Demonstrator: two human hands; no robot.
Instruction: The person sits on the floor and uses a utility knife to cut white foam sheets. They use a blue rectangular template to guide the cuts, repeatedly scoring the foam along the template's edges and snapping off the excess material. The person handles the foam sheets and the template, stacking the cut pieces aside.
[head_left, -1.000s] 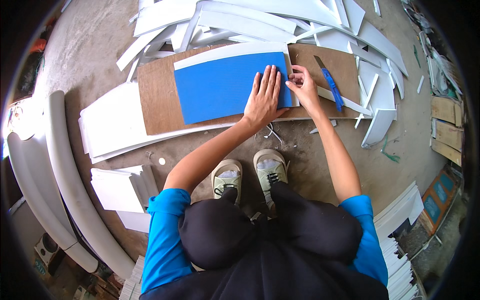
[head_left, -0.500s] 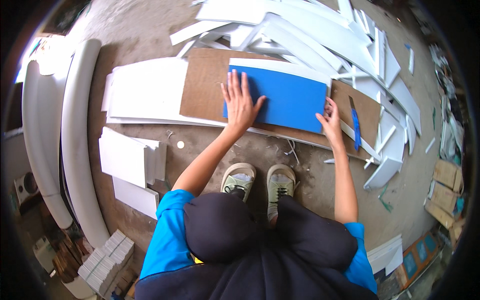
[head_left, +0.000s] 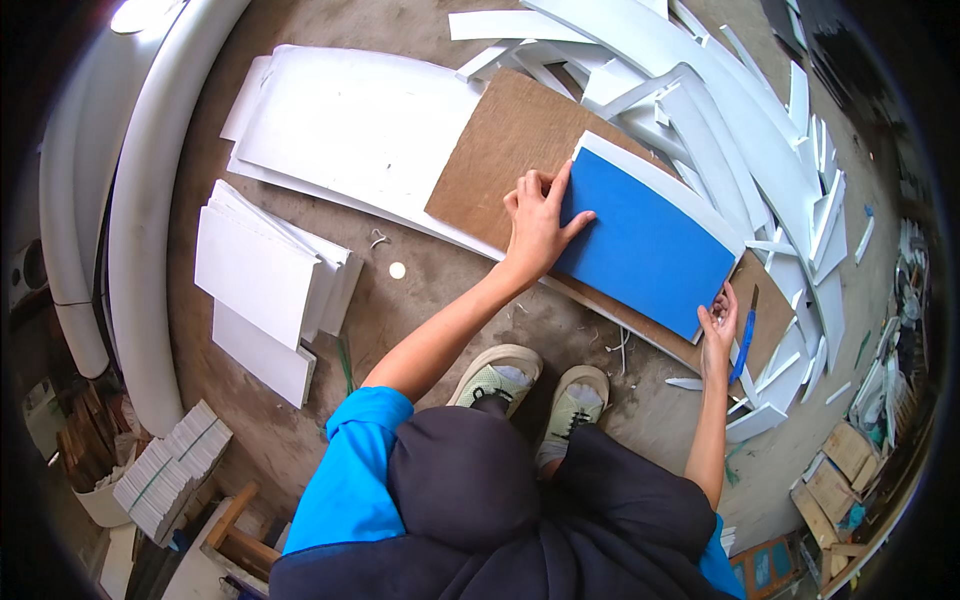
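Blue sheet (head_left: 650, 245) wants light, even pressure from both ends, its edges squared to the white panel (head_left: 702, 211) beneath. My left fingers (head_left: 562, 185) are parted along its left edge, thumb reaching over the top, gripping nothing; my right fingers (head_left: 730, 300) curl partly at its right end, though I can't tell whether they pinch it. Smooth, flat and four-sided, it lies over the brown board (head_left: 500, 130), near the knife (head_left: 744, 350).

Panel (head_left: 645, 245) on board (head_left: 500, 140) — knife (head_left: 744, 347) right
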